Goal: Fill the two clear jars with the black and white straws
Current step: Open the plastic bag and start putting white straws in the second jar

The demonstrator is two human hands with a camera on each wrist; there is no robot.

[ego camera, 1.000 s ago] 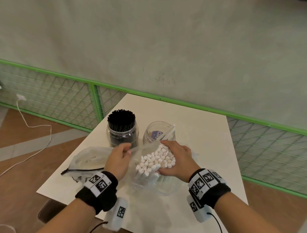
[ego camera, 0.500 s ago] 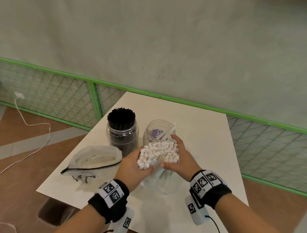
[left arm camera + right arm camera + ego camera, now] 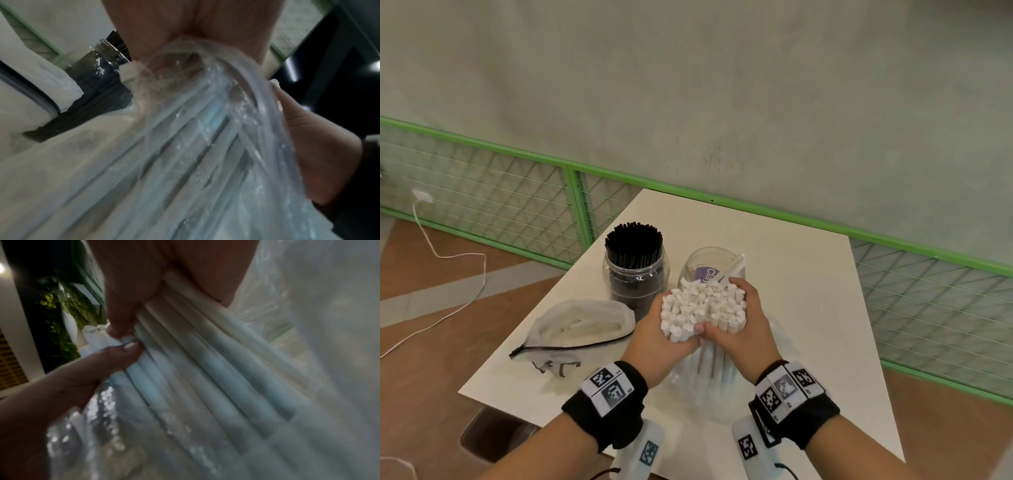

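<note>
Both hands are gripping one thick bundle of white paper straws (image 3: 702, 310), the left hand (image 3: 657, 337) at 9 o'clock and the right hand (image 3: 744, 325) at 3 o'clock, over a crumpled clear plastic bag (image 3: 709, 394) on the white desk (image 3: 808, 308). At 12 o'clock the nearly empty clear jar (image 3: 709, 270) is standing beside the clear jar of black straws (image 3: 635, 263).

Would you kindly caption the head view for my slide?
Both hands gather white straws beside a jar of black straws.
</note>
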